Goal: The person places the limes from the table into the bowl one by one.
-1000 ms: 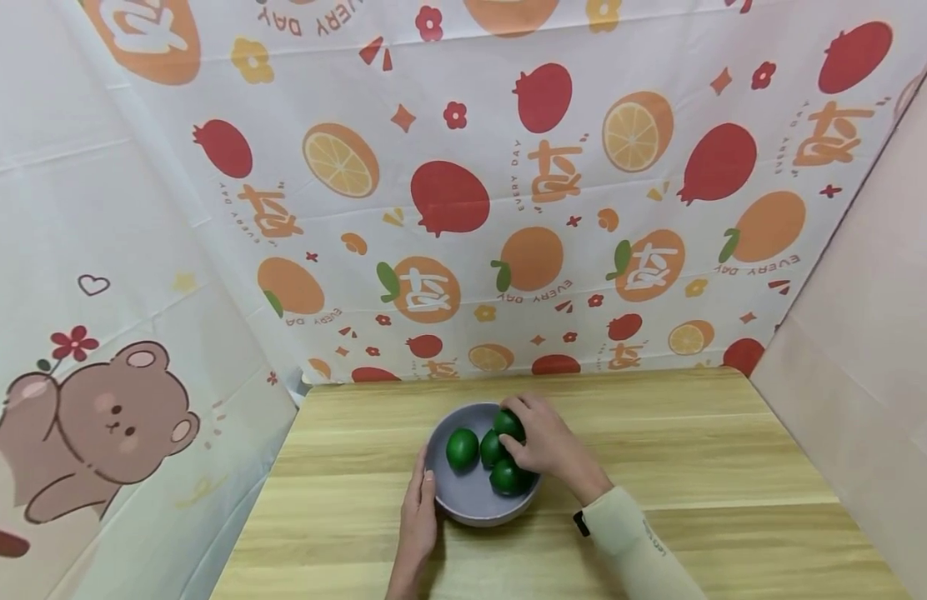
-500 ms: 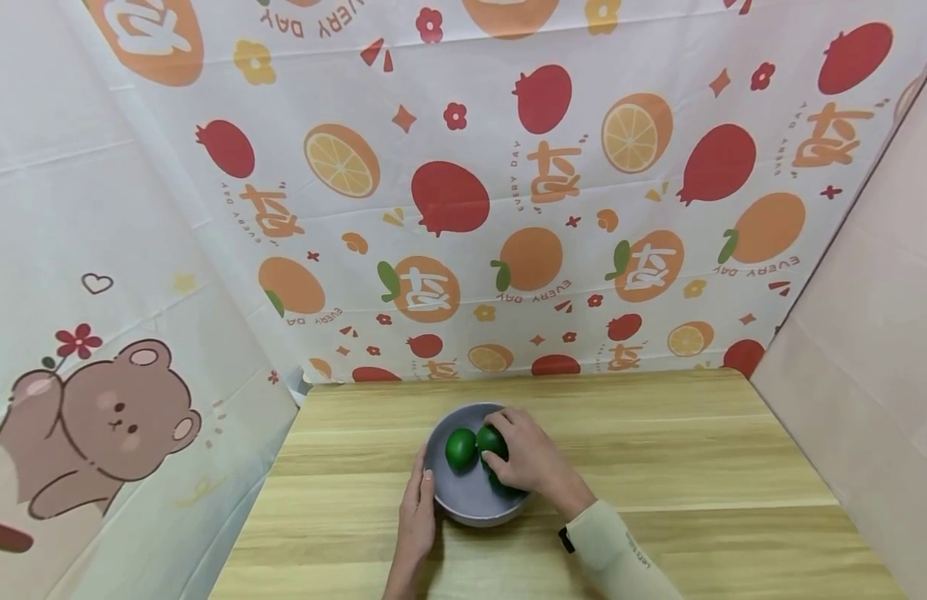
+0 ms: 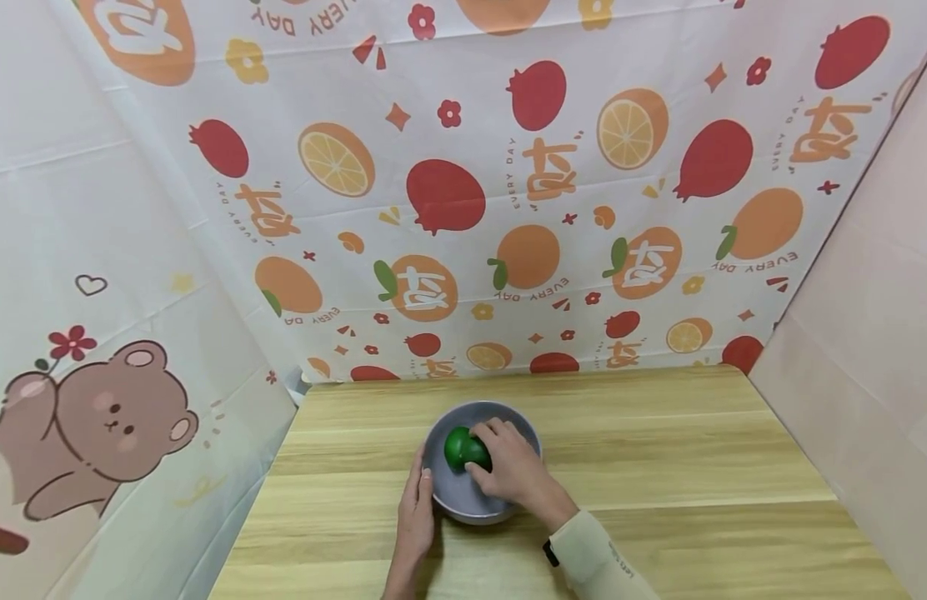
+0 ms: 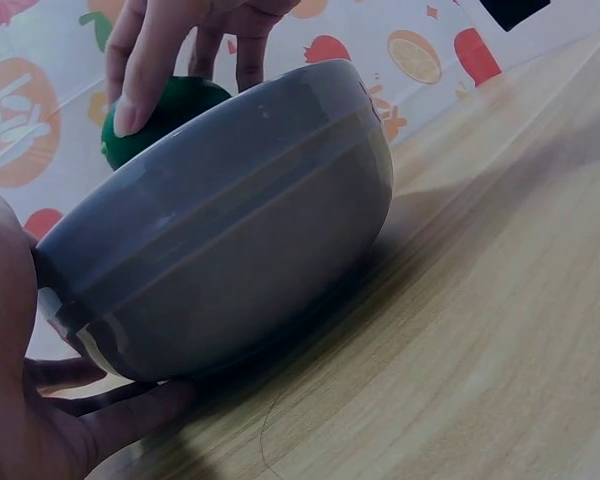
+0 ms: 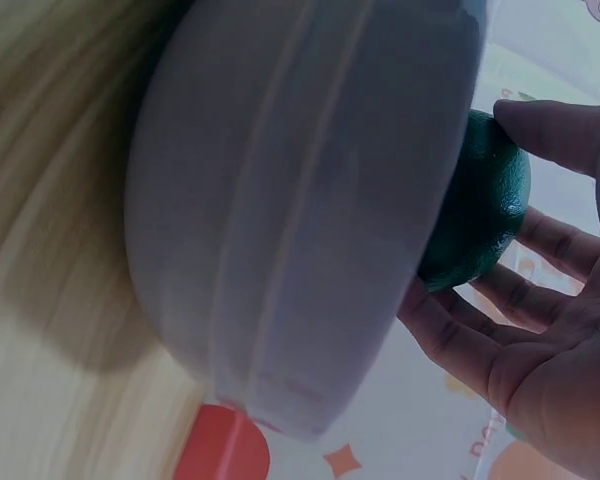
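A grey bowl [image 3: 463,506] stands on the table, with green limes in it. My left hand [image 3: 416,517] holds it from the left: the thumb lies at the outer wall and, in the left wrist view, fingers [image 4: 130,420] reach under its base. With thumb and fingers, my right hand [image 3: 512,467] grips one lime [image 3: 476,452] over the bowl. That lime rises above the rim in the right wrist view. Behind it, a second lime [image 3: 456,442] shows at the bowl's left side. The right hand hides the right part of the bowl's inside.
The light wood-grain table [image 3: 658,467] extends to both sides of the bowl. A fruit-print cloth [image 3: 463,275] hangs along its back edge. Pale cloth panels stand left and right, the left one with a printed bear [image 3: 126,417].
My right hand has carried a lime from the bowl's far right side leftward and a little nearer, up against the left lime. The left hand stays at the bowl.
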Available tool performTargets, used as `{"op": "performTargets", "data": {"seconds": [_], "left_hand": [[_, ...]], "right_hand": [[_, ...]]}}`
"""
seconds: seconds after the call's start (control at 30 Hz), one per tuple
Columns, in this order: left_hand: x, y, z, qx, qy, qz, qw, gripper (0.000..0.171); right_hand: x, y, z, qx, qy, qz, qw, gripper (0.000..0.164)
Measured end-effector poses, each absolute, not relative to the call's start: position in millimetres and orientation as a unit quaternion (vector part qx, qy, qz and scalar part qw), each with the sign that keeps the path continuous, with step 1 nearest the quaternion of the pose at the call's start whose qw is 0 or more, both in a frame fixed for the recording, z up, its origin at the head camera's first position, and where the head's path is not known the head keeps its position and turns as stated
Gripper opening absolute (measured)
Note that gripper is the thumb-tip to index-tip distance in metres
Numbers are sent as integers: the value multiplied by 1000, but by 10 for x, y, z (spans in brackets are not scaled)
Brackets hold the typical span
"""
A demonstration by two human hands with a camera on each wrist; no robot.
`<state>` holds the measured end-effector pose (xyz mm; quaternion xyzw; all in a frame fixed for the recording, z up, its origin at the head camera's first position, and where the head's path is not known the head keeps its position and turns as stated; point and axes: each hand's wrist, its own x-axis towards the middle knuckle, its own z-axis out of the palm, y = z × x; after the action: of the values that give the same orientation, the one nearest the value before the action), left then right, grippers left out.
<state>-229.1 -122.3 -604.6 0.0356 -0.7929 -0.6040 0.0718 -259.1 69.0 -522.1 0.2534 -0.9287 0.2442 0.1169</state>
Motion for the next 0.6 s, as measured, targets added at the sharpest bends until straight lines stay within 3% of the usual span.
{"op": "performTargets", "data": {"seconds": [0.6], "left_hand": [[-2315,-1233,-6044,35,-792,-605,70,52]], "right_hand": [[-2524,447,-5320,238,-940,225,93,46]]}}
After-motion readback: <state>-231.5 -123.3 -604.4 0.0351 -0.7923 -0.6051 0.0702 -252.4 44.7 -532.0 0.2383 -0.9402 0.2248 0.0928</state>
